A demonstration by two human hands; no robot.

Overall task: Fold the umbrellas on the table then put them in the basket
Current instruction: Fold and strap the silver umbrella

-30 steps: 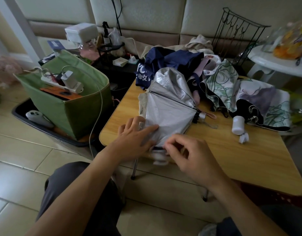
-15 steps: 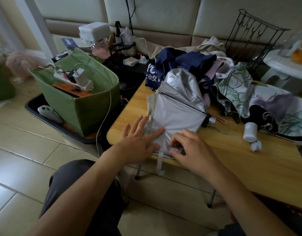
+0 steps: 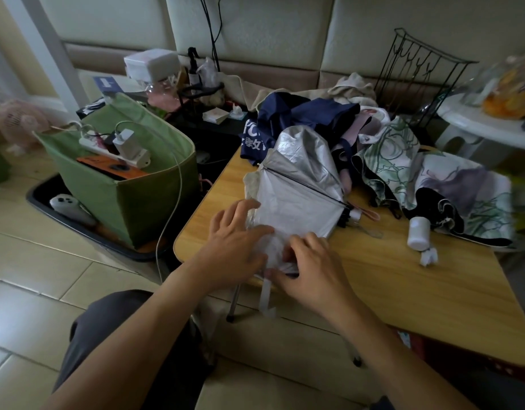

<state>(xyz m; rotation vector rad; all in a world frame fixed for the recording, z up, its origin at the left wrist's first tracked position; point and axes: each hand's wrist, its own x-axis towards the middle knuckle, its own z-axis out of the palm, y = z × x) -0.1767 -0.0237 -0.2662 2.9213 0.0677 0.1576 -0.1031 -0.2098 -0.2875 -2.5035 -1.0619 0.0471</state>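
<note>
While half a second ago the right hand's fingers were bunched on the near edge of the silver umbrella (image 3: 296, 199), they now reach further left, so the right hand (image 3: 311, 270) nearly meets the left hand (image 3: 234, 250) over the cloth's near corner. The left hand lies flat with straight, spread fingers pressing the silver cloth down, much as before, though its fingertips sit slightly further onto the fabric. The right hand's fingers curl over a bunched fold at the table's (image 3: 403, 291) near edge; whether thumb and fingers truly pinch it is hard to tell, as the hand covers the spot and motion blur smears the fabric between the hands. A white strap (image 3: 267, 297) hangs off the table edge below the right hand, as it did earlier. The silver umbrella lies half flattened directly beyond both hands, its handle end beyond and right of the right hand. Farther right lies a floral umbrella (image 3: 432, 179) with its white handle (image 3: 418, 232); beyond the hands, a navy umbrella (image 3: 299, 116), partly buried. The green basket (image 3: 131, 196) stands on the floor left of the left hand, its interior largely hidden by a power strip (image 3: 122, 149) and charger.
</note>
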